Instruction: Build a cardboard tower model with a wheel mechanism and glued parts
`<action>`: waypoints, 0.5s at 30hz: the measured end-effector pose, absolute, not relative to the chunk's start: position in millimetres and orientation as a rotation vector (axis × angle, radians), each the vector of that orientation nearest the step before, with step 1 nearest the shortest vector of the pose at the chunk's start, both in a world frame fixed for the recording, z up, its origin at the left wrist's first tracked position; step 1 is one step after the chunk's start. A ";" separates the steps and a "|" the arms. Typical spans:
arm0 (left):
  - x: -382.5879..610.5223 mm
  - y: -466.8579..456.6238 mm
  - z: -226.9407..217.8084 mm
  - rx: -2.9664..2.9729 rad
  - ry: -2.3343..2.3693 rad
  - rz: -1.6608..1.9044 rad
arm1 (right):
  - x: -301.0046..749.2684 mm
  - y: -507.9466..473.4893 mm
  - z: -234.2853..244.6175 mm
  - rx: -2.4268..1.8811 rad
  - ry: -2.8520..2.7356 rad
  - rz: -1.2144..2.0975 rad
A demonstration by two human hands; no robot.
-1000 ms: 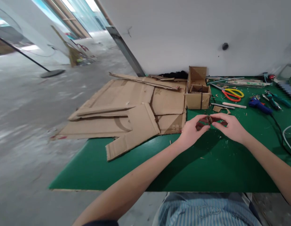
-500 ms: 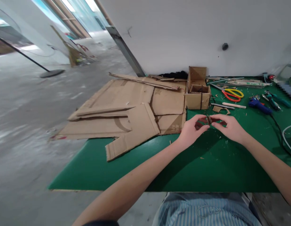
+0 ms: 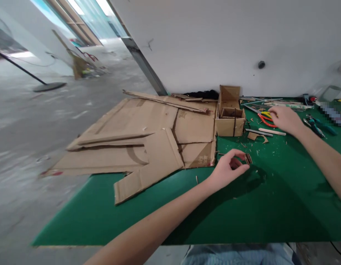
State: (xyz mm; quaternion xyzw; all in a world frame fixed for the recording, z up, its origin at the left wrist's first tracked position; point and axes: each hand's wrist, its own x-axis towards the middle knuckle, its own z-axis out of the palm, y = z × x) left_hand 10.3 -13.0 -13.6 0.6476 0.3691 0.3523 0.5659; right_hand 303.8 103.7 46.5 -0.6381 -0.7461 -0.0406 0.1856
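Note:
My left hand (image 3: 230, 168) is closed, with a small brown layered piece that looks like cardboard (image 3: 248, 159) pinched between thumb and fingers just above the green table. Farther back on the right, my right hand (image 3: 287, 119) lies over the handles of a pair of scissors (image 3: 266, 120), one yellow and one orange. Its fingers curl at the yellow handle; the thumb is hidden. The blades point left toward a small open cardboard box (image 3: 229, 127). In front of the scissors lie a pale stick (image 3: 272, 131) and a cut cardboard scrap (image 3: 257, 137).
Large flat cardboard sheets (image 3: 134, 114) cover the left of the green table (image 3: 82, 217), one cut piece (image 3: 162, 154) on top. Green-handled pliers (image 3: 315, 127) lie at right. Thin strips (image 3: 288, 105) lie along the white wall. Small scraps dot the tabletop.
My right hand has let go of the small brown piece and moved back and right to the scissors, covering the blue glue gun. My left hand keeps the piece. The view has shifted slightly.

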 end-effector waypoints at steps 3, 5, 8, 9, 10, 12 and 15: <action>8.1 -15.8 -12.1 1.577 0.847 0.743 | 341.9 165.9 56.3 -2.029 -2.096 -0.121; 6.6 -15.5 -11.2 1.582 0.836 0.721 | 358.5 200.2 56.9 -2.099 -2.099 -0.091; 4.4 -13.3 -10.8 1.594 0.821 0.703 | 369.1 235.3 48.3 -2.189 -2.088 -0.063; 3.6 -12.5 -10.8 1.608 0.818 0.691 | 370.1 243.0 43.6 -2.215 -2.079 -0.061; 2.8 -11.8 -10.8 1.624 0.815 0.676 | 370.5 249.1 38.4 -2.238 -2.070 -0.063; 1.0 -10.6 -10.5 1.655 0.814 0.639 | 370.7 258.0 28.0 -2.278 -2.049 -0.079; -1.6 -9.4 -9.2 1.679 0.804 0.586 | 371.3 265.2 16.3 -2.303 -2.026 -0.102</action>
